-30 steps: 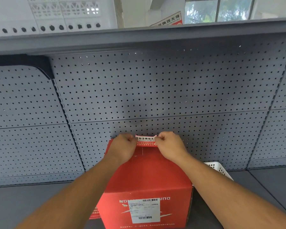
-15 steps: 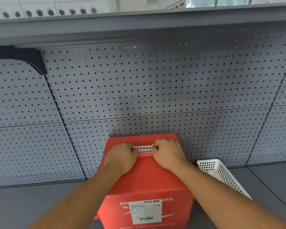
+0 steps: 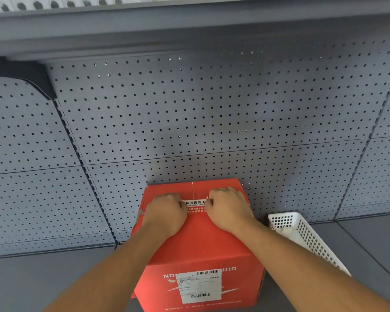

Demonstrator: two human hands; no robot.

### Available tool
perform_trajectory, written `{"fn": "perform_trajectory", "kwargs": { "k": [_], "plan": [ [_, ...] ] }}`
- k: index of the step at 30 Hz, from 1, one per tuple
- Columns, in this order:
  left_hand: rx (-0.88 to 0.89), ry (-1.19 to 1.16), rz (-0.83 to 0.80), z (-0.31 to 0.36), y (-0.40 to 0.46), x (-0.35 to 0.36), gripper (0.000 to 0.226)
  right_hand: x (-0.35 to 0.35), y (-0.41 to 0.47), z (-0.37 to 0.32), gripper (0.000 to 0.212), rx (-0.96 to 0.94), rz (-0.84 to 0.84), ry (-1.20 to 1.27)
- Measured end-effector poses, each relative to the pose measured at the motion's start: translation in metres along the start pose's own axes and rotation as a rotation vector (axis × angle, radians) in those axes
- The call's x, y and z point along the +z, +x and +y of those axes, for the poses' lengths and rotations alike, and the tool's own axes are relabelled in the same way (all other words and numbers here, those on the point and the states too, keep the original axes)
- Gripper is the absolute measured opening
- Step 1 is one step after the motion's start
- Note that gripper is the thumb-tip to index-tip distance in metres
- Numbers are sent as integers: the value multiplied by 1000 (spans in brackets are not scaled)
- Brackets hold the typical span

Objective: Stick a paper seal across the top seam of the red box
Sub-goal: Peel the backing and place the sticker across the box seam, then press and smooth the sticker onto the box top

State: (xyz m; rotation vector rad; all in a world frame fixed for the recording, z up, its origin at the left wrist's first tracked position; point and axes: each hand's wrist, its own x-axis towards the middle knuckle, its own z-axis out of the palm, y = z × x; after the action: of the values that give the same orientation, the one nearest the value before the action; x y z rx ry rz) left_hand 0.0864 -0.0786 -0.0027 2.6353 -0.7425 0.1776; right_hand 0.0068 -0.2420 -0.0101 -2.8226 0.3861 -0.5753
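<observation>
A red cardboard box (image 3: 198,244) stands on a grey shelf against the pegboard, with a white shipping label on its front face. Its top seam runs from the far edge toward me. A white and red paper seal (image 3: 195,206) with printed characters lies across that seam on the box top. My left hand (image 3: 164,212) is closed on the seal's left end and rests on the lid. My right hand (image 3: 229,209) is closed on the seal's right end and also rests on the lid. Both ends of the seal are hidden under my fingers.
A white perforated plastic basket (image 3: 302,235) leans just right of the box. The grey pegboard wall (image 3: 189,120) rises right behind the box. An upper shelf (image 3: 189,23) overhangs above. Grey shelf surface (image 3: 43,278) extends to the left and right.
Both hands have come down from above the box's far edge with the seal stretched between them. The seal now lies on the box top across the seam.
</observation>
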Motion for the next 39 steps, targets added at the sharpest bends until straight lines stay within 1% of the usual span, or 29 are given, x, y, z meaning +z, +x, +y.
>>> {"fn": "perform_trajectory", "kwargs": {
  "k": [7,14,16,19,20,22,25,27,29,32,34,36,39],
  "plan": [
    [20,58,-3,0,3,6,25,1,1,0,28,5,-29,5],
    [3,44,-17,-3,4,10,22,1,2,1,23,35,-46,45],
    [19,13,5,-7,3,11,18,1,3,4,18,60,-26,103],
    [107,-80,110,-17,-2,16,4,1,3,8,11,59,-17,145],
    [134,-110,132,-20,-3,17,5,1,2,9,7,50,-7,148],
    [178,-173,143,-23,-4,17,19,1,0,9,4,20,34,142],
    [266,-223,103,-19,-7,12,38,0,-3,8,18,-112,88,104],
    [312,-213,8,-16,-10,8,49,-2,-6,5,29,-225,30,72],
    [352,-207,-71,-14,-12,6,55,-3,-9,2,37,-276,-58,31],
    [381,-143,-167,-16,-13,4,57,-4,-12,3,43,-254,-131,21],
    [380,-79,-202,-18,-14,5,60,-5,-15,6,46,-261,-153,-8],
    [382,-12,-212,-19,-16,6,64,-5,-18,9,48,-243,-167,-26],
    [364,52,-197,-18,-18,7,59,-9,-23,14,52,-188,-172,-41]
  ]
}}
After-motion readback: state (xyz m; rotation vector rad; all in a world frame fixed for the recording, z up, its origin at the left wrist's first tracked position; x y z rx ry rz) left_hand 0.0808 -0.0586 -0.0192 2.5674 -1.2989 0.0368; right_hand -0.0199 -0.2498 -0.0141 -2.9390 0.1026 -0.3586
